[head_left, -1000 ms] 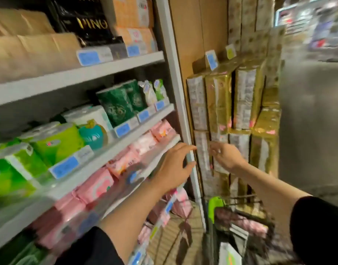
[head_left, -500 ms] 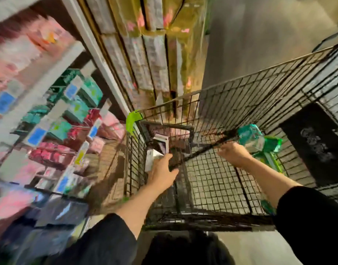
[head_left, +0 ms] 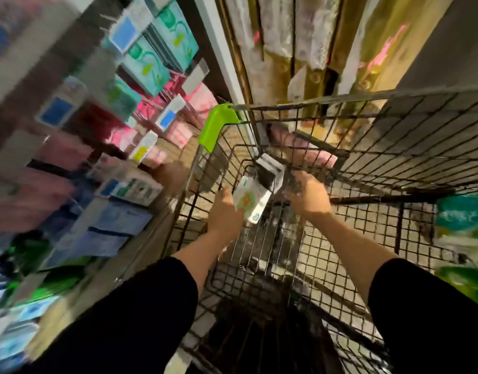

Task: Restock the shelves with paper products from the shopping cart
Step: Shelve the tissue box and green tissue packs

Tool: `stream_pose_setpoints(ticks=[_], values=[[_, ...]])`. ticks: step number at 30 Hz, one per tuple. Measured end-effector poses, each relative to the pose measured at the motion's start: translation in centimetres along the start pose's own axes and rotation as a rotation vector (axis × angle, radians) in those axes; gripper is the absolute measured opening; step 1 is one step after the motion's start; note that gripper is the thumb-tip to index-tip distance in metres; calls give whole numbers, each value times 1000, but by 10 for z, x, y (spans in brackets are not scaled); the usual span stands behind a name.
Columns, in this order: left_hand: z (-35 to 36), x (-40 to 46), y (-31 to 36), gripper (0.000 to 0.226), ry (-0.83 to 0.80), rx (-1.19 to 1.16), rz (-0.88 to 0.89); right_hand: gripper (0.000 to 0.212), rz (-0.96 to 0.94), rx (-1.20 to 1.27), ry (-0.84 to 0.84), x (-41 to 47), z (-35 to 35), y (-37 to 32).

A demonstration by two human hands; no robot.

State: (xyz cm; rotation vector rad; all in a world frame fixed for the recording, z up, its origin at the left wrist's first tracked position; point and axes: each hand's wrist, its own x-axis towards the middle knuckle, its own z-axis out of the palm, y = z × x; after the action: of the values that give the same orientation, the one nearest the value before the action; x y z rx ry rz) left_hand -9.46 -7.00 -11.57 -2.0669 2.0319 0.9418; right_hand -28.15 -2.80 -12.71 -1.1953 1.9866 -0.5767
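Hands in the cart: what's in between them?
In the head view, a small white pack with green and red print sits between the left hand and right hand; the left hand holds it.

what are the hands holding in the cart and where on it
The left hand grips a white pack by its lower left edge. The right hand reaches in beside it; its hold cannot be told.

both arms reaching down, left hand [head_left: 223, 215] gripping (seemingly), right hand [head_left: 310, 195] curled, fingers hidden

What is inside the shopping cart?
Inside the cart: a white pack gripped by the left hand, green packs, something pink. The right hand hides what it touches.
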Motion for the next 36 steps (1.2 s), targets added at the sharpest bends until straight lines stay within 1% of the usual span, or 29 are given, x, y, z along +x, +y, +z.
stream_pose_setpoints(ticks=[2, 4, 6, 8, 10, 12, 13, 14, 18, 20, 22, 24, 26, 28, 32, 33, 35, 36], values=[[9, 13, -2, 52, -2, 41, 35, 52, -21, 0, 28, 19, 10, -3], [18, 24, -3, 51, 7, 18, 62, 58, -36, 0, 55, 35, 20, -4], [29, 33, -4, 56, -13, -8, 69, 65, -24, -3, 80, 45, 29, -5], [38, 38, -4, 67, -22, -56, 82, 68, -4, -2, 93, 52, 39, -5], [46, 42, -3, 74, 21, -59, 84, 65, -9, -5, 115, 55, 48, -2], [52, 44, -1, 81, 64, 53, 82, 57, -8, 6, 136, 56, 55, 3], [54, 44, 1, 83, 59, 76, 60, 54, -7, 9, 144, 56, 58, 5], [57, 44, 3, 81, 39, 75, 43, 52, -8, 7, 148, 56, 60, 6], [63, 44, 7, 43, -31, 19, 2, 39, -33, 63, 169, 50, 58, 12], [59, 40, 8, 33, -50, -63, -19, 39, -58, 135, 173, 41, 50, 13], [49, 32, 11, 30, -60, -176, -7, 41, -75, 277, 165, 28, 35, 10], [33, 17, 17, 34, -52, -253, 13, 43, -66, 393, 187, 15, 17, 4], [17, 0, 23, 34, -16, -215, 88, 41, -83, 442, 260, 2, -4, -8], [-5, -21, 30, 34, 54, -185, 194, 35, -126, 472, 332, -12, -24, -26], [-63, -62, 37, 30, 155, -249, 341, 28, -170, 530, 416, -44, -70, -80], [-82, -72, 36, 29, 184, -268, 364, 30, -185, 528, 469, -53, -81, -96], [-127, -89, 31, 28, 224, -422, 426, 43, -225, 545, 579, -72, -101, -135], [-152, -96, 27, 28, 259, -504, 470, 42, -253, 577, 621, -84, -108, -159]])
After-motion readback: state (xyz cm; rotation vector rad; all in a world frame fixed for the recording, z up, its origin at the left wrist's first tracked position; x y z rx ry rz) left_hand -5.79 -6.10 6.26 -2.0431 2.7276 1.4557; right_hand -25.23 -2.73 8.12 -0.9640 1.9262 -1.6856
